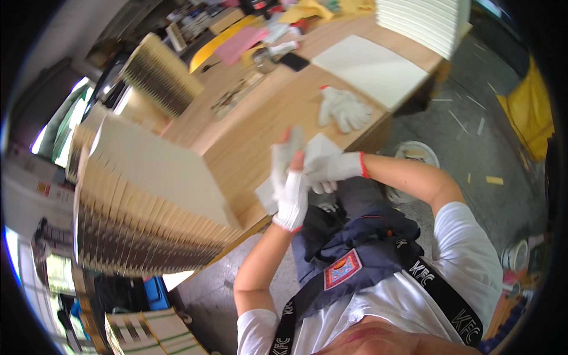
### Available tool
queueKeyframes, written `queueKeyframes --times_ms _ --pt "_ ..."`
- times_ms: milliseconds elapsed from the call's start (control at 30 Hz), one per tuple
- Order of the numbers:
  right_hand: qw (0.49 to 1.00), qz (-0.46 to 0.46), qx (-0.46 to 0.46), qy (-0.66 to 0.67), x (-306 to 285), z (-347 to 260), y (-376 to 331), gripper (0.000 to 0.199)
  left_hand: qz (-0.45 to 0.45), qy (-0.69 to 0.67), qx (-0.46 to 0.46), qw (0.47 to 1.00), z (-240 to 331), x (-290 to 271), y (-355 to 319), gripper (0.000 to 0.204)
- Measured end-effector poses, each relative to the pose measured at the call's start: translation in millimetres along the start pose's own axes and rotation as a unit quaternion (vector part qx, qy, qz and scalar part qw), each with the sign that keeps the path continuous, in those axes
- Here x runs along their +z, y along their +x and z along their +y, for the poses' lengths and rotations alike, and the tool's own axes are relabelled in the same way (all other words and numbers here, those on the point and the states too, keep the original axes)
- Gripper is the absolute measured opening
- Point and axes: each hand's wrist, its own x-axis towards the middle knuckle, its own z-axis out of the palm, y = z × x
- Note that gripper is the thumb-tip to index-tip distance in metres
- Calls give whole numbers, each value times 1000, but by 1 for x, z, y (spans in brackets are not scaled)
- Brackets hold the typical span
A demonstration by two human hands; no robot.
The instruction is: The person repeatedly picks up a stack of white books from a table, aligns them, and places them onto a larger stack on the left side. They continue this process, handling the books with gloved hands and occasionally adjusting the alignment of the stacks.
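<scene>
From my remote seat I see both gloved hands meet just past the near edge of the wooden tabletop (278,112), hemmed by a tall fanned stack of cardboard sheets (142,201) on the left, with bare wood open ahead. The left hand (291,201), in a white knit glove, has its fingers (284,155) closed on a limp spare glove (290,145), while the right hand (328,168) curls its fingers around a flat white card (319,148) resting at the table's edge. A crumpled pair of knit gloves (343,107) lies beyond, near a smooth white board (370,68).
</scene>
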Motion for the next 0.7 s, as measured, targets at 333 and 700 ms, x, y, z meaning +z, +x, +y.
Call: queueKeyframes --times_ms 333,700 --pt "960 222 79 152 -46 123 -166 43 39 -263 -438 859 -172 187 162 54" --pt "760 499 -18 417 -217 254 -229 43 67 -115 -350 927 -175 219 212 26"
